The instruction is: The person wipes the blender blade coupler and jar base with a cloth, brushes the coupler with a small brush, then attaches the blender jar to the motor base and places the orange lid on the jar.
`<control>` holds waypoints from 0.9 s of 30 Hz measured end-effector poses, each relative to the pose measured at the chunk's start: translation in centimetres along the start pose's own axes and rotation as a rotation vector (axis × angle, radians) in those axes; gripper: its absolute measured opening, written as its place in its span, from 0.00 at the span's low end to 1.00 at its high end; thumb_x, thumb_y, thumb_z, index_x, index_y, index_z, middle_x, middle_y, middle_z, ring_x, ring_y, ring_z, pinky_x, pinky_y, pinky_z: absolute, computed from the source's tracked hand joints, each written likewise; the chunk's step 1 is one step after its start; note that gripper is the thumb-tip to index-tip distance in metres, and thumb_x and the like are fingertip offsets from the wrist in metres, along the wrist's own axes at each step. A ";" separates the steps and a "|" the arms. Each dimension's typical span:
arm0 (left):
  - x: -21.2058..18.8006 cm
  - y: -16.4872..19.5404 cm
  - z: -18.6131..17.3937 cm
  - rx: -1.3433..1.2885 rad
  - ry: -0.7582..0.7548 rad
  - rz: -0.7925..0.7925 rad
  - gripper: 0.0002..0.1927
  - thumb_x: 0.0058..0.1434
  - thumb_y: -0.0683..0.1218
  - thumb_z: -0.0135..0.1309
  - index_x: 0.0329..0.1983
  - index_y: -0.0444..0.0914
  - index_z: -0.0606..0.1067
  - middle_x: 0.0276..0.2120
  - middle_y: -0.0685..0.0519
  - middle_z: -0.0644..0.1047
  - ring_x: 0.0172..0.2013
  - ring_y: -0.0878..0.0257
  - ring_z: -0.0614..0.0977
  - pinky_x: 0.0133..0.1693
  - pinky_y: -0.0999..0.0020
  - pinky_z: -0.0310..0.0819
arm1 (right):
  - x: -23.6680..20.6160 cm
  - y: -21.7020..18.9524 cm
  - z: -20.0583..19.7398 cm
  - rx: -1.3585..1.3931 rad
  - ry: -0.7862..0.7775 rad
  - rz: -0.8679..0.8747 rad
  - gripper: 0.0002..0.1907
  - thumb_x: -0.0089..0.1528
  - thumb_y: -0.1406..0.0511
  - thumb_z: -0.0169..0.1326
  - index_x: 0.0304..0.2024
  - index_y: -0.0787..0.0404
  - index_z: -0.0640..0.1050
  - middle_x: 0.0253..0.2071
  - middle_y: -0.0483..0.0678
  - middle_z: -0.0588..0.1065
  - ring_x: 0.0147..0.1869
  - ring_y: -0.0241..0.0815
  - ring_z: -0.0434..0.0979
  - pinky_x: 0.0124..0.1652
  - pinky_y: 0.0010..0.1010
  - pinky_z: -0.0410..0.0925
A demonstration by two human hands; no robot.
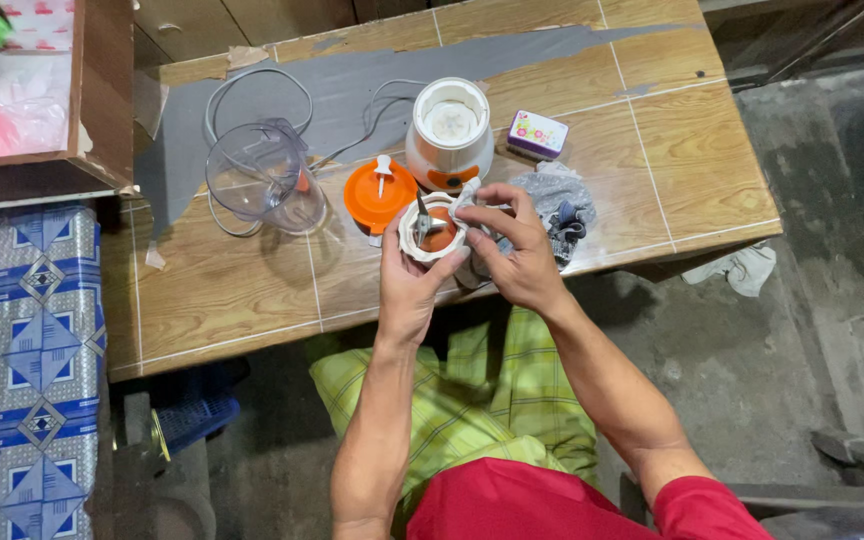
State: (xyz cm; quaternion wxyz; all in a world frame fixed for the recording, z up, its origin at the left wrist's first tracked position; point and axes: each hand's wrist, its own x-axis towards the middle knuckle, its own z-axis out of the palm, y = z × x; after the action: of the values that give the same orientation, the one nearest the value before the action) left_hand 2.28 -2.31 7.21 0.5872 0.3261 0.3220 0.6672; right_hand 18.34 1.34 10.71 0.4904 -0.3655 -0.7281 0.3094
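My left hand (410,285) grips a white and orange blender blade base (429,229) with small metal blades standing up in its middle. My right hand (512,250) presses a pale cloth (468,200) against the rim of that base. Both hands are over the front edge of a wood-look table (232,290). Just behind the hands lie an orange lid (379,195) and the white and orange blender motor unit (449,133). A clear plastic blender jug (263,176) stands to the left.
A crumpled grey rag (557,205) lies right of my hands, with a small purple and white box (537,134) behind it. White cords (257,85) loop at the back. A patterned blue surface (27,350) sits on the left, and a white cloth (742,268) lies on the floor.
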 end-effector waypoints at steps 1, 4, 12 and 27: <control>0.0 0.0 0.0 -0.012 0.006 -0.007 0.40 0.56 0.32 0.65 0.69 0.33 0.59 0.61 0.46 0.72 0.61 0.59 0.76 0.64 0.63 0.72 | -0.1 0.2 -0.1 -0.011 -0.021 0.030 0.15 0.62 0.73 0.58 0.52 0.59 0.81 0.50 0.53 0.73 0.54 0.46 0.74 0.51 0.32 0.70; -0.1 0.0 -0.1 0.023 0.038 -0.025 0.40 0.56 0.33 0.66 0.68 0.32 0.60 0.59 0.46 0.73 0.59 0.59 0.77 0.63 0.62 0.73 | -0.3 0.8 -0.5 -0.106 -0.056 0.038 0.15 0.62 0.74 0.57 0.50 0.57 0.81 0.42 0.47 0.76 0.47 0.44 0.78 0.49 0.34 0.70; -0.3 -1.1 -0.2 0.150 0.105 0.036 0.41 0.52 0.34 0.69 0.66 0.32 0.61 0.56 0.45 0.75 0.55 0.59 0.79 0.59 0.63 0.76 | -1.3 0.0 -0.8 -0.274 -0.023 -0.115 0.15 0.57 0.74 0.59 0.46 0.58 0.83 0.39 0.48 0.77 0.44 0.48 0.75 0.47 0.38 0.65; -0.4 -1.2 -0.5 0.145 0.079 0.045 0.41 0.55 0.33 0.67 0.67 0.31 0.58 0.60 0.42 0.71 0.59 0.57 0.77 0.61 0.60 0.76 | -0.3 -0.8 -0.4 -0.263 -0.087 0.003 0.13 0.60 0.75 0.61 0.47 0.62 0.81 0.41 0.50 0.80 0.46 0.50 0.80 0.46 0.37 0.73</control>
State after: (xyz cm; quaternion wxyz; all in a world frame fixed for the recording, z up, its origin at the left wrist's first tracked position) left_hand 2.66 -2.63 5.92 0.5338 0.3483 0.3847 0.6676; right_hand 18.60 0.72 11.31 0.4057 -0.4142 -0.7824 0.2275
